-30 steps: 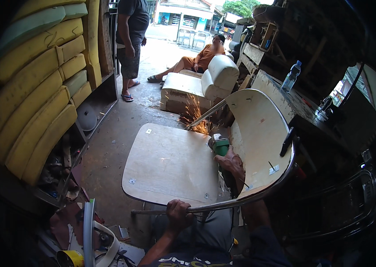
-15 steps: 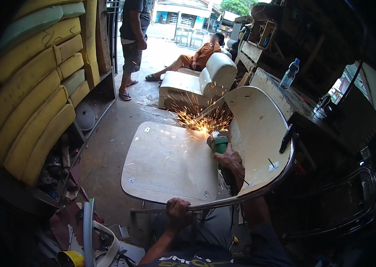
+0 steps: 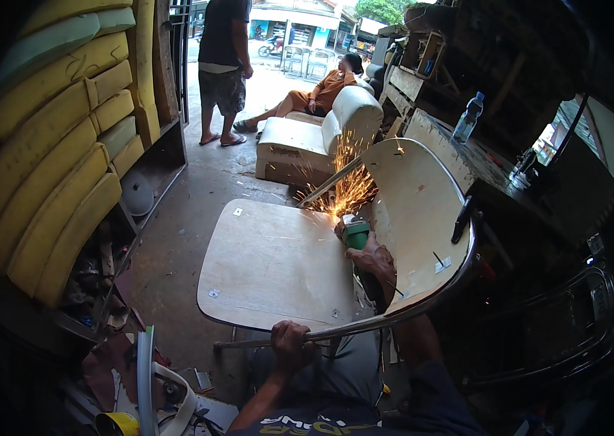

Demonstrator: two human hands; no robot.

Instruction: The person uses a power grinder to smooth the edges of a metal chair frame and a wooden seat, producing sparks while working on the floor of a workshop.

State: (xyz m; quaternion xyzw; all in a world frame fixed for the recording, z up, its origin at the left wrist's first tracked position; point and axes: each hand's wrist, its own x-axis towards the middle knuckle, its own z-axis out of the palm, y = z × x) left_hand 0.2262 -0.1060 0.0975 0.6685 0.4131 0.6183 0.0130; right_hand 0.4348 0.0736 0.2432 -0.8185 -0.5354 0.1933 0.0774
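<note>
In a cluttered workshop open to a bright street, yellow foam pads (image 3: 38,192) line the left side and a water bottle (image 3: 469,120) stands on the bench (image 3: 441,149) at right. At the center, a chair's pale wooden seat (image 3: 274,265) lies before the person, its curved backrest (image 3: 416,218) rising to the right. The right hand (image 3: 373,260) grips a green power tool (image 3: 356,236) in the gap between the two, its head at the seat's edge, while the left hand (image 3: 292,343) stays closed around the metal rail (image 3: 339,334) at the near side. Sparks (image 3: 350,185), fanned wide half a second ago, now shoot up in a taller plume beside the backrest. Beyond, a standing person (image 3: 221,69) has shifted footing, a motorbike (image 3: 273,48) has come into view on the street, and a seated person (image 3: 330,91) remains behind the cream armchair (image 3: 296,142).
</note>
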